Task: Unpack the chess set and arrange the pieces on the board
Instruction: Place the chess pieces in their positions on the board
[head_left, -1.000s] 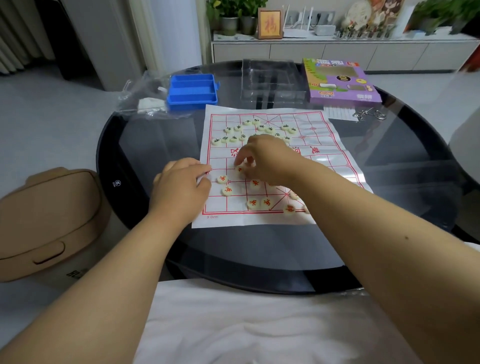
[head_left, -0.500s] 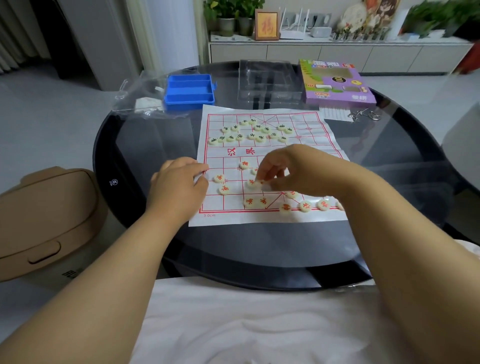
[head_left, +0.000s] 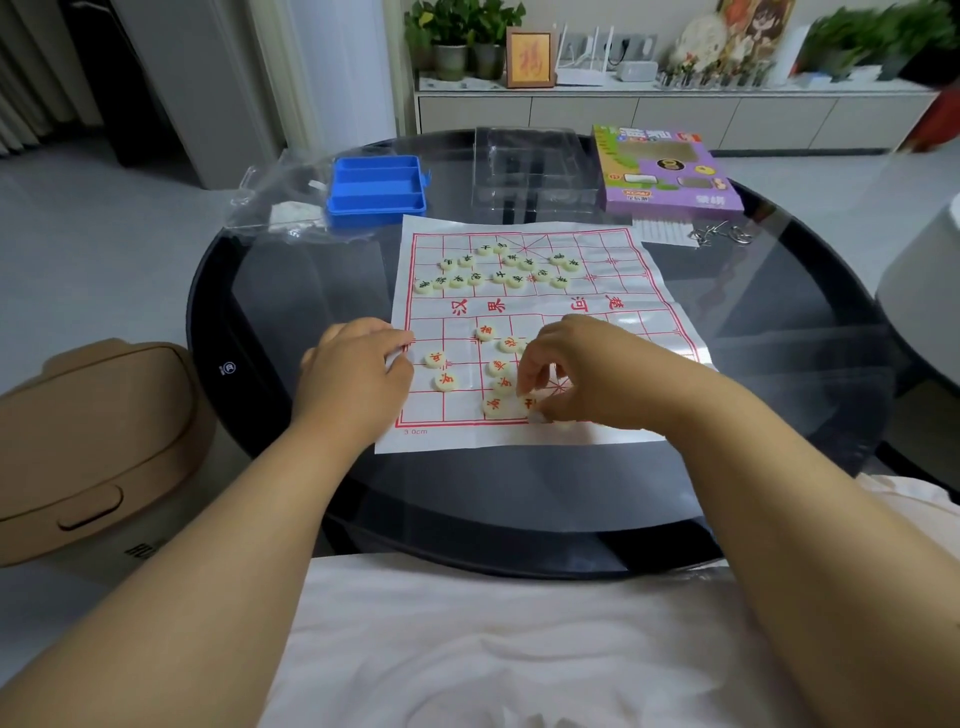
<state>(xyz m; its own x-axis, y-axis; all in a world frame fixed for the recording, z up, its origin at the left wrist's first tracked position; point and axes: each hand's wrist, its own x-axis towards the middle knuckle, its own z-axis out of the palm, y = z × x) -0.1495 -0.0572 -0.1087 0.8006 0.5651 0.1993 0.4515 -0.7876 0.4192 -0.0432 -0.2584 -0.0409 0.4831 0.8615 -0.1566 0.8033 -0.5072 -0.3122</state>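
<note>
From the head camera, the blue tray (head_left: 378, 188) sits on the round glass desk (head_left: 291, 291) at about 11 o'clock from the board, its compartments showing nothing inside; a clear plastic bag (head_left: 275, 200) with something white in it lies just to its left, and a clear plastic lid (head_left: 535, 169) and a purple box (head_left: 665, 174) stand at 12 and 1 o'clock. The paper board (head_left: 524, 332) lies in the middle of the desk. The green-marked pieces (head_left: 498, 267) are bunched on its far half, and the red-marked pieces (head_left: 491, 364) are scattered on the near half. The left hand (head_left: 358, 371) rests at the board's 9 o'clock edge, fingers curled with the tips on the paper margin; whether they pinch it cannot be told. The right hand (head_left: 576, 376) is near the 6 o'clock edge, its fingers bent down and pinching a red-marked piece (head_left: 527, 402) on the bottom rows. Compared with half a second ago, the right hand has dropped closer to the board's near edge and now hides the pieces that showed along the bottom line, while the left hand has kept its place.
</note>
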